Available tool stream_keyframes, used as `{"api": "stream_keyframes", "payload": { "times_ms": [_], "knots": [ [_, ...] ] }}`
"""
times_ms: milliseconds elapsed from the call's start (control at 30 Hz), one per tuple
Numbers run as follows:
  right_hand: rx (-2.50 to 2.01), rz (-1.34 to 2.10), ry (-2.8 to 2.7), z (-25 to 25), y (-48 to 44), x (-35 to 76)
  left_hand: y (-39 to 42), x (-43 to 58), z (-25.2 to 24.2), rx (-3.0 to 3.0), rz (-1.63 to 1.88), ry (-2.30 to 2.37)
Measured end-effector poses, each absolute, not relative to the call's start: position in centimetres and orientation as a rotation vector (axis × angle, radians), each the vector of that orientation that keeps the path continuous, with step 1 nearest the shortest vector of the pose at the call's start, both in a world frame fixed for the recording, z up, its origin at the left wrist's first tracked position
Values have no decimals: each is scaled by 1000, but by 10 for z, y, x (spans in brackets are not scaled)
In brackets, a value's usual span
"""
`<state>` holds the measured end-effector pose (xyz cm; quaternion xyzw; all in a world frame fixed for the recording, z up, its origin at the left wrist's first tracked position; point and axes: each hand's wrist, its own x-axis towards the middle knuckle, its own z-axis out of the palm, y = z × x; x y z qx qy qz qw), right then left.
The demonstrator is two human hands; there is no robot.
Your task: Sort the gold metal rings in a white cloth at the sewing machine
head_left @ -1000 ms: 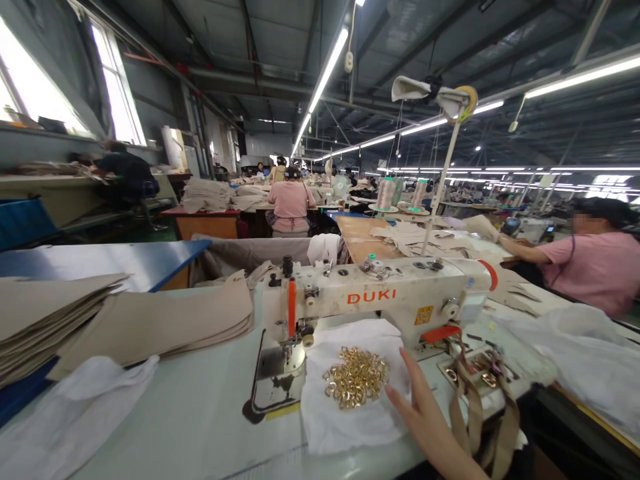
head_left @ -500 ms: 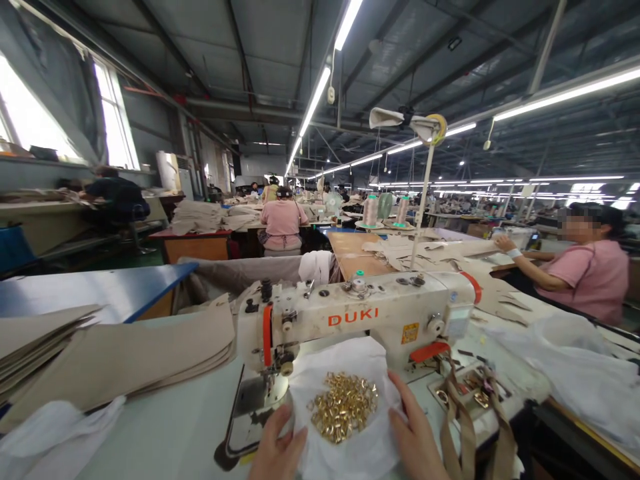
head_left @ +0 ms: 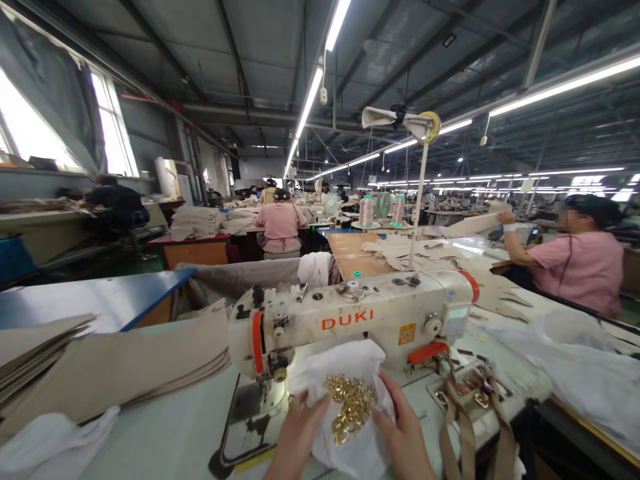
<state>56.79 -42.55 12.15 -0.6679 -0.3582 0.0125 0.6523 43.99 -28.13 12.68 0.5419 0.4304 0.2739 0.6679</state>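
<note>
A white cloth or bag [head_left: 320,363] lies in front of the sewing machine [head_left: 350,317], with a heap of small gold metal pieces [head_left: 350,403] in its middle. My left hand [head_left: 300,427] grips the left edge of the white material, thumb on top. On the other side, my right hand [head_left: 403,427] holds the right edge between thumb and fingers. The material rises around the heap between both hands. My fingertips are partly hidden in its folds.
Stacked beige pieces [head_left: 130,360] lie at the left, near another white cloth [head_left: 60,443]. A small tray [head_left: 475,407] with beige straps hanging over it is at the right. A person in pink [head_left: 580,267] sits at the far right, lifting a beige piece.
My hands have moved closer together, drawing the white material's sides inward and bunching the gold pieces. The person at the right has raised a beige piece.
</note>
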Motion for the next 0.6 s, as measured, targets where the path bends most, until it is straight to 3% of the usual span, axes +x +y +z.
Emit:
{"api": "stream_keyframes", "payload": {
  "times_ms": [600],
  "knots": [
    [-1520,-40,-831,134,-351,593,-272,470,156,1573,652,1097]
  ]
}}
